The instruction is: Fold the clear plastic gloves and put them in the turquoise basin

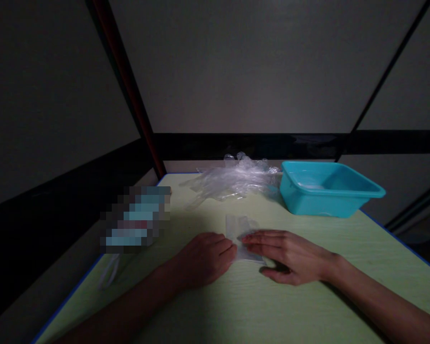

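Note:
On the table in front of me lies a small folded piece of thin clear plastic (238, 224), roughly square with creased edges. My left hand (209, 255) is closed, its curled fingers at the left edge of the plastic; the fingertips are hidden. From the right, my right hand (288, 255) lies flat over the folded plastic, fingers stretched out and pressing on its right side, thumb apart on the tabletop. Farther back rests a loose heap of thin clear plastic (236, 179), with finger-shaped ends like disposable gloves.
A turquoise plastic basin (322, 203) stands at the back right of the pale green table (215, 310), which has a blue edge. At the left edge is a blurred-out object (138, 220) with a white strap (110, 271). A wall rises behind the table.

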Demonstrator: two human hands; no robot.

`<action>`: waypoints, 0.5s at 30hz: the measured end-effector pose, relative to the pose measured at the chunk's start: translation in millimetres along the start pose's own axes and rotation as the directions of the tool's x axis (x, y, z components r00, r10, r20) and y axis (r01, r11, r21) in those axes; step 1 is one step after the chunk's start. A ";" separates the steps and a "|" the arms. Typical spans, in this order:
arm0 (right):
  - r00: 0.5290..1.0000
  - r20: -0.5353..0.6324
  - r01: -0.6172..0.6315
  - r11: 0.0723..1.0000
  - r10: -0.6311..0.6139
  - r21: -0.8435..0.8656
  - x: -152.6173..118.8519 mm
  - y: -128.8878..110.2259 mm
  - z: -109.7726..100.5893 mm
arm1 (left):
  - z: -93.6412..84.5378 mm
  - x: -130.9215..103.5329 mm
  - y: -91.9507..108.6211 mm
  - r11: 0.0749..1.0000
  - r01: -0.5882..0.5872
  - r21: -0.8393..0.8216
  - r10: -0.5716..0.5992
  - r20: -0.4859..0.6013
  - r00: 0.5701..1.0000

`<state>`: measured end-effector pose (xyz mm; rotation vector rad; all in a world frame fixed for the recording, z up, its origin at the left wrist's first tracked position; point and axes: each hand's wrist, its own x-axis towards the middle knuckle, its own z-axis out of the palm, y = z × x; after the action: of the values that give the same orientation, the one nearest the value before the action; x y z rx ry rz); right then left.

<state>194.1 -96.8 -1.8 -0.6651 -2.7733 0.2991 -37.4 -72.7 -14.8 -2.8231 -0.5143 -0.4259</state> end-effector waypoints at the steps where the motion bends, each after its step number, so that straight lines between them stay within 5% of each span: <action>1: 1.000 0.000 0.015 1.000 -0.015 -0.013 0.8 1.0 1.3 | 0.2 0.0 0.0 1.000 0.004 0.003 -0.004 -0.001 1.000; 15: 0.995 -0.020 -0.087 0.980 0.093 0.180 5.9 5.1 6.8 | 1.3 -1.4 -4.7 0.982 0.061 -0.180 -0.064 -0.015 0.998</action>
<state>189.0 -90.5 -8.4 -0.7438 -2.6532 0.5455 -40.1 -68.5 -15.6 -2.9774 -0.5893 -0.5381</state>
